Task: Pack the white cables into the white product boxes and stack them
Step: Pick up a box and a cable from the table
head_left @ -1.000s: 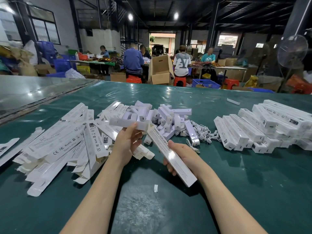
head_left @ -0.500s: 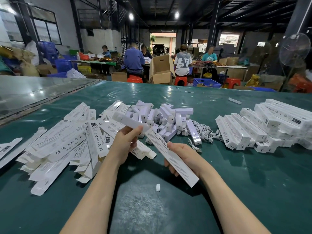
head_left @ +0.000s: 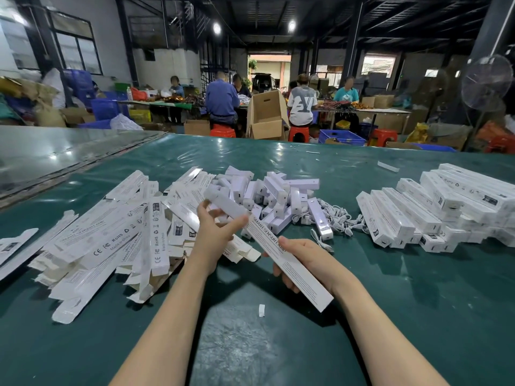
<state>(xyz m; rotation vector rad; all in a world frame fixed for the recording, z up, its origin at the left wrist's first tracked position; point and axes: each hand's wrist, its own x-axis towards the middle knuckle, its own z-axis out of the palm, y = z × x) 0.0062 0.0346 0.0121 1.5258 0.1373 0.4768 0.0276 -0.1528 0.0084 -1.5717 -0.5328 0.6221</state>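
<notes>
At the green-covered table (head_left: 418, 316), you hold a long white cardboard product box (head_left: 295, 271) slanted across your right hand (head_left: 309, 263), while your left hand (head_left: 214, 235) brings a slim white frosted bar (head_left: 223, 203) to the box's upper end. The bar's lower tip sits right at that end, beside your left thumb; whether it has entered the mouth cannot be told from this angle.

To do this step well, bring the bar onto the same line as the box before you push, so it slides in rather than catching the flap. Grip the box lightly enough that its walls stay square and the mouth is not crushed. Feed with short pushes from the left and steady the box with the right.

On the left hand the fingers (head_left: 202, 208) are curled partway, forefinger and thumb pinching the bar along its lower half. The right hand's fingers wrap under the box near its middle, with the thumb laid on the upper face. Neither hand has anything else in it.

Your tangle of white cables (head_left: 338, 220) lies on the table, untouched, between the loose heap of white bars (head_left: 267, 193) and the stack of closed white boxes (head_left: 451, 201) at the right. Flat unfolded cartons (head_left: 106, 238) are spread at the left.
</notes>
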